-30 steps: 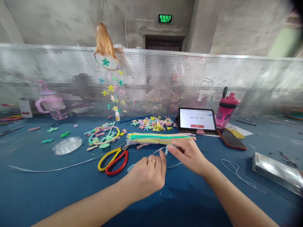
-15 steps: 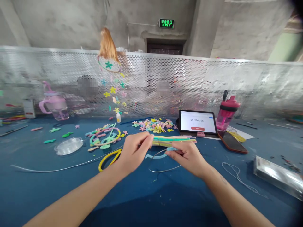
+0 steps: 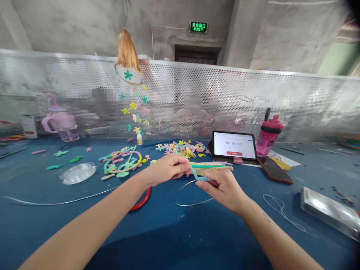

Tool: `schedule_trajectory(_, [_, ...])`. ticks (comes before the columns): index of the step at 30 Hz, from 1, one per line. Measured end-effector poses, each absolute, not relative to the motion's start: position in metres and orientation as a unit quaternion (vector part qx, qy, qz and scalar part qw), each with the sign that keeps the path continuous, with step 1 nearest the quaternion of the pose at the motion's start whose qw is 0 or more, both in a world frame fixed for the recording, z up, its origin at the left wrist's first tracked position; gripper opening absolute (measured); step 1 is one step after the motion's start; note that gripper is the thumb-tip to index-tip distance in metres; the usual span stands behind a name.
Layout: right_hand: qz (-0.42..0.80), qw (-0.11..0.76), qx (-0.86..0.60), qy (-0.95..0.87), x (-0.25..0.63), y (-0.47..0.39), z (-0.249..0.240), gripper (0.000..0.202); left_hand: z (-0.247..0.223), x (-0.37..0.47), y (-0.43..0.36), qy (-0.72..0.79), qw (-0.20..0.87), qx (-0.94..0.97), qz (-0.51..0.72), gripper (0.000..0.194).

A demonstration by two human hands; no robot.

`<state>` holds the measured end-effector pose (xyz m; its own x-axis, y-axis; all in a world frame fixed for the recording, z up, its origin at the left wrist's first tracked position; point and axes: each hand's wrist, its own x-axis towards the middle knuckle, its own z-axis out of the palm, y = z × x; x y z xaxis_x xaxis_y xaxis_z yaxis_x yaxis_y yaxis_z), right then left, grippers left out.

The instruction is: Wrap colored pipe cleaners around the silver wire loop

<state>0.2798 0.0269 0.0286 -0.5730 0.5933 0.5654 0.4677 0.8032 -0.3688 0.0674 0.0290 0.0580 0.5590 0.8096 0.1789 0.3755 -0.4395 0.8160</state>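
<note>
My left hand (image 3: pixel 176 167) pinches the free end of a light blue fuzzy strip (image 3: pixel 194 173). Between thumb and fingers, my right hand (image 3: pixel 223 185) grips the coiled part of that strip, which is wound round a thin wire hoop (image 3: pixel 182 204). The hoop's lower curve hangs left of my right hand. Behind both hands lies a bundle of pastel fuzzy sticks (image 3: pixel 218 165). Part of a red ring (image 3: pixel 144 202) shows below my left wrist.
Behind are a pile of small fuzzy flowers (image 3: pixel 185 148), a tablet (image 3: pixel 235 145) and a pink bottle (image 3: pixel 268 135). Left are fuzzy rings (image 3: pixel 123 163) and a clear dish (image 3: pixel 78 173). Right lie a phone (image 3: pixel 275 170), thin cord (image 3: pixel 284 213) and a clear box (image 3: pixel 329 212).
My left hand has moved right and slightly up, now holding the blue strip raised toward it. The yellow loop by my left wrist no longer shows; a red ring does.
</note>
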Motion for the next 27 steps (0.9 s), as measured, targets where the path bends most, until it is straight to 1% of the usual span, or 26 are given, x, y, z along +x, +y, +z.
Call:
schedule_trajectory(3, [0.096, 0.346, -0.301, -0.883, 0.28, 0.025, 0.03, 0.043, 0.077, 0.067, 0.008, 0.407, 0.26, 0.821, 0.303, 0.029])
schedule_trajectory(6, [0.11, 0.35, -0.304, -0.879, 0.28, 0.024, 0.031, 0.042, 0.083, 0.07, -0.017, 0.395, 0.092, 0.86, 0.311, 0.027])
schedule_trajectory(9, [0.12, 0.352, -0.307, -0.876, 0.279, 0.024, 0.031, 0.043, 0.069, 0.077, -0.037, 0.36, -0.072, 0.884, 0.29, 0.024])
schedule_trajectory(13, [0.127, 0.348, -0.301, -0.879, 0.279, 0.025, 0.029, 0.044, 0.035, 0.089, -0.047, 0.308, -0.326, 0.87, 0.207, 0.018])
schedule_trajectory(15, [0.124, 0.354, -0.302, -0.876, 0.279, 0.026, 0.028, 0.045, 0.021, 0.096, -0.045, 0.295, -0.42, 0.841, 0.172, 0.02])
schedule_trajectory(17, [0.118, 0.358, -0.311, -0.873, 0.278, 0.027, 0.028, 0.045, 0.012, 0.1, -0.041, 0.3, -0.471, 0.816, 0.15, 0.023])
schedule_trajectory(19, [0.098, 0.356, -0.321, -0.872, 0.278, 0.027, 0.028, 0.044, 0.007, 0.103, -0.036, 0.31, -0.494, 0.8, 0.138, 0.024])
schedule_trajectory(21, [0.048, 0.36, -0.329, -0.872, 0.277, 0.025, 0.029, 0.042, 0.005, 0.105, -0.03, 0.32, -0.498, 0.795, 0.132, 0.024])
schedule_trajectory(24, [-0.026, 0.37, -0.334, -0.866, 0.275, 0.022, 0.03, 0.028, 0.004, 0.106, -0.024, 0.336, -0.495, 0.79, 0.137, 0.023])
schedule_trajectory(25, [-0.037, 0.369, -0.335, -0.866, 0.275, 0.021, 0.03, 0.025, 0.004, 0.107, -0.022, 0.341, -0.497, 0.786, 0.14, 0.023])
schedule_trajectory(27, [-0.044, 0.358, -0.338, -0.869, 0.274, 0.022, 0.029, 0.025, 0.004, 0.108, -0.02, 0.344, -0.501, 0.781, 0.143, 0.023])
